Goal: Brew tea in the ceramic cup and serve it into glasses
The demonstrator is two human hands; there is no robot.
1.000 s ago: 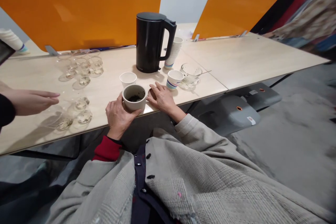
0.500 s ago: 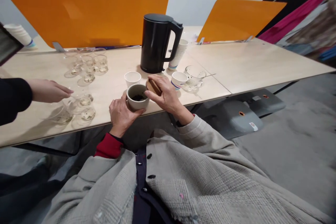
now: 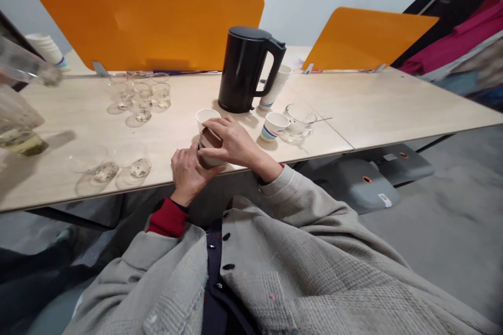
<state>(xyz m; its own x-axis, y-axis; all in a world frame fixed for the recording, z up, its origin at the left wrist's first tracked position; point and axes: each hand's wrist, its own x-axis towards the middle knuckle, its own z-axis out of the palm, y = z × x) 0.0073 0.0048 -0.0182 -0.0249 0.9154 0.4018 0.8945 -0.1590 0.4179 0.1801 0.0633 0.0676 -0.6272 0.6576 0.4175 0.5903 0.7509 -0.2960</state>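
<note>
The left hand [image 3: 191,175] curls around the cup [image 3: 207,161]. The right hand [image 3: 231,142], which held a brown lid [image 3: 210,137] tilted at the rim a moment ago, now lies across the top, fingers pressing the lid onto the cup. Just beyond stands a paper cup [image 3: 206,118]. Farther off on the surface [image 3: 78,120] are small glasses [image 3: 142,97] and a black kettle [image 3: 243,70]. A blurred glass jug [image 3: 18,138] crosses the left edge.

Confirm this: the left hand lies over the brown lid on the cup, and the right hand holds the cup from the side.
No, the hands are swapped. The head view shows the right hand lying over the brown lid on the cup, and the left hand holding the cup from the side.
</note>
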